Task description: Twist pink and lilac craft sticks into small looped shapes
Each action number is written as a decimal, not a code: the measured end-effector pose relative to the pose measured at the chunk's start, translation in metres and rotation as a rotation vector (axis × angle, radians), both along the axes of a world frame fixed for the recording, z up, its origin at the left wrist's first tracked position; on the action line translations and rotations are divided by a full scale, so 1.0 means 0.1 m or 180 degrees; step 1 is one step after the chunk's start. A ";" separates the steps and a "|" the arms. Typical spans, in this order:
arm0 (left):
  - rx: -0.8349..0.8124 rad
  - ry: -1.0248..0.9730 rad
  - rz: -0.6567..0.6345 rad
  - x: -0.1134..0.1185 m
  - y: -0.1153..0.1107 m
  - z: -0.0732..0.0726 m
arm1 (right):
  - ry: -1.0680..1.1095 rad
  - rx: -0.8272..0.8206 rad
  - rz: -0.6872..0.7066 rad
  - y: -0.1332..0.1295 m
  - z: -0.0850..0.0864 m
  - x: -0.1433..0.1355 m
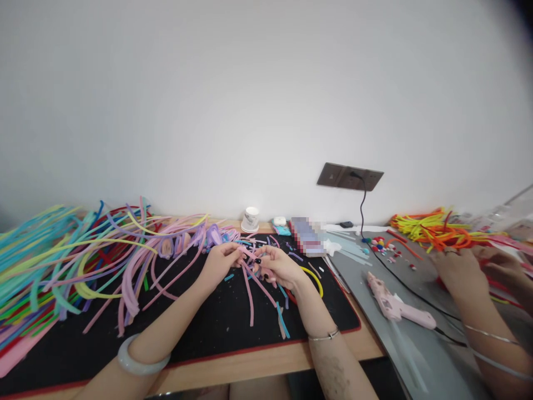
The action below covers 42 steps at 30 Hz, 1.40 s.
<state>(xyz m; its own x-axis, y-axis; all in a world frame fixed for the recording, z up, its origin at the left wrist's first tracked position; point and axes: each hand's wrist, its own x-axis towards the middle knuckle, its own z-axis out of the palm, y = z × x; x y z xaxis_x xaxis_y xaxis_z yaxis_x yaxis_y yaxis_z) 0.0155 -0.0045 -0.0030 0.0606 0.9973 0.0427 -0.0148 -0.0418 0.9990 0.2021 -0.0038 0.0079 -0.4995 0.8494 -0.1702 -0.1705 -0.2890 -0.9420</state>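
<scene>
Both hands meet over the black mat point(200, 328). My left hand point(222, 264) pinches a short pink pipe cleaner point(249, 254) between thumb and fingertips. On the same pink piece, from the right, my right hand point(277, 266) closes its fingers; a dark nail shows. Just below the hands, several loose pink, blue and purple pipe cleaner strips point(251, 303) lie on the mat. A yellow ring-shaped strip point(314, 278) curves beside my right wrist. The fingers partly hide what is between them.
At left spreads a big heap of coloured pipe cleaners point(95, 250). A paper cup point(250, 218) and a partly blurred box point(306, 236) stand behind. To the right, a pink glue gun point(391, 304) with a cord lies near a co-worker's hands point(462, 278) and orange-yellow pipe cleaners point(433, 228).
</scene>
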 end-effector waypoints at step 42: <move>0.0142 -0.0487 -0.0235 0.02 -0.01 0.00 | -0.0373 -0.0372 0.0776 0.02 -0.12 -0.02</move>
